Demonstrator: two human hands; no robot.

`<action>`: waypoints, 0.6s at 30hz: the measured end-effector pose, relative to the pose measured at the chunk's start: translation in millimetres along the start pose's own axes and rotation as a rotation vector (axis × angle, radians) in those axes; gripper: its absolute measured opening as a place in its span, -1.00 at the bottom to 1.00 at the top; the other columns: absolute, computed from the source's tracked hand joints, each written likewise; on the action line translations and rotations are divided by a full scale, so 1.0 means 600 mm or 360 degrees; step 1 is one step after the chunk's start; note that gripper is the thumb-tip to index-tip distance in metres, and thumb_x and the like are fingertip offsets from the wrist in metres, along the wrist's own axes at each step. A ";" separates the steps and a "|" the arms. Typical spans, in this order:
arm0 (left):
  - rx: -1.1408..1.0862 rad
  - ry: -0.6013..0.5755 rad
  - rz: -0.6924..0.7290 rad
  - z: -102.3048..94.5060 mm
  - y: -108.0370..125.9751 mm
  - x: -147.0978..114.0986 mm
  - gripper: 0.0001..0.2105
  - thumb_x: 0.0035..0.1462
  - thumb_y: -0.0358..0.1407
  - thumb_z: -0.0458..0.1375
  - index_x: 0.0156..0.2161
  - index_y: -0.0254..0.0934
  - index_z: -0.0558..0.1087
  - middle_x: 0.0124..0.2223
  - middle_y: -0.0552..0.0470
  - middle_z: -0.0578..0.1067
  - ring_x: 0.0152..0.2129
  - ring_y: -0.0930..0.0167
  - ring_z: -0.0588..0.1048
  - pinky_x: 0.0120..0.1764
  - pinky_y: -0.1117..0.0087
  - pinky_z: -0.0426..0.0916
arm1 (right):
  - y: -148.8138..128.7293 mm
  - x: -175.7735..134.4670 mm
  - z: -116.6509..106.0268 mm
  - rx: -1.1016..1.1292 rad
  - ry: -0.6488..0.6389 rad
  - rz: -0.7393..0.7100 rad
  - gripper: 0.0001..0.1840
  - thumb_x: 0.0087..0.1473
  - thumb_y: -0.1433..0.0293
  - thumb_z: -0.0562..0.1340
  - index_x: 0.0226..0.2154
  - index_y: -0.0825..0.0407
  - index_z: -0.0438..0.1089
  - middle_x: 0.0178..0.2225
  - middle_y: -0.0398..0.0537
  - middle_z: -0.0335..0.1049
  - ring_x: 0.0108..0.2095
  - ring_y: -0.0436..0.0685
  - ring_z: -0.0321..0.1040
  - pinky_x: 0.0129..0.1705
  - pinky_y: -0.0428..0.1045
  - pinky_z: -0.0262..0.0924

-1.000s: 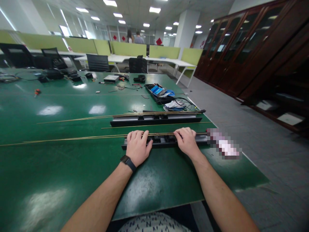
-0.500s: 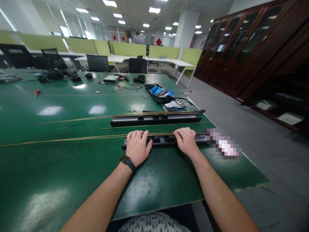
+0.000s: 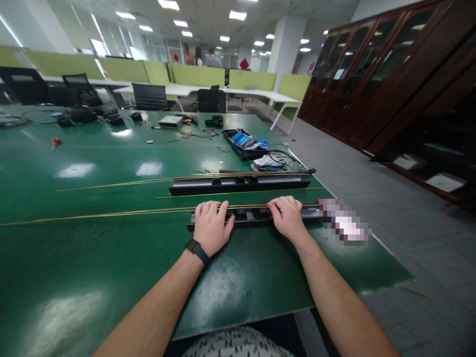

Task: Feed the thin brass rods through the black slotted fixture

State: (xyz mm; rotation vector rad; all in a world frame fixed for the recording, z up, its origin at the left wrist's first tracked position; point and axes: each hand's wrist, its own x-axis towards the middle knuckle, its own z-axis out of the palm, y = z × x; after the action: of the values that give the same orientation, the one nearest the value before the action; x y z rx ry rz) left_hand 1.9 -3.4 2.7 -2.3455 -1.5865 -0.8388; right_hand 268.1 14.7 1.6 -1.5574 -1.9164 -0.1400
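A long black rail with dark fittings lies across the near part of the green table. Thin brass-coloured rods run along its far edge and stretch far out to the left. My left hand, with a dark watch on the wrist, is laid over the rail's left part, fingers across the far edge and thumb on the near side. At the rail's right part, my right hand pinches the rods with thumb and fingertips. What the left fingertips touch behind the rail is hidden.
Beyond lies a second black rail with more brass rods along it, and a single rod in between. A black tray holds blue items, near gloves and cables. A pixelated pinkish object lies by the right table edge.
Both hands and the rail stay practically where they were. In the far background another person has come into sight.
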 end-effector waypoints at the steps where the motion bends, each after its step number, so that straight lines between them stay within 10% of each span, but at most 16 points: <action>1: 0.0001 -0.0002 0.0002 0.000 0.000 0.000 -0.62 0.32 -0.13 0.09 0.14 -0.24 0.44 0.00 -0.19 0.53 0.01 0.12 0.41 0.14 0.03 0.16 | 0.000 0.000 -0.001 0.0004 0.0001 0.0005 -0.69 0.33 0.23 0.12 -0.38 -0.04 0.45 -0.32 -0.07 0.51 -0.16 0.16 0.29 -0.04 0.13 -0.08; 18: -0.0009 -0.0018 -0.0007 0.000 -0.001 0.001 -0.61 0.32 -0.12 0.07 0.16 -0.21 0.44 0.02 -0.19 0.52 0.03 0.11 0.40 0.15 0.02 0.15 | -0.005 0.000 -0.004 0.0032 -0.0031 0.0017 -0.65 0.35 0.19 0.08 -0.37 -0.04 0.45 -0.29 -0.04 0.53 -0.15 0.17 0.28 -0.02 0.13 -0.07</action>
State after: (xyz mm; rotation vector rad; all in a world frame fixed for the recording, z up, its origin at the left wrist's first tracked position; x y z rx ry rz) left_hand 1.5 -3.0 2.8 -2.3555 -1.5963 -0.8337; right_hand 266.1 12.9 4.5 -1.5606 -1.9183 -0.1009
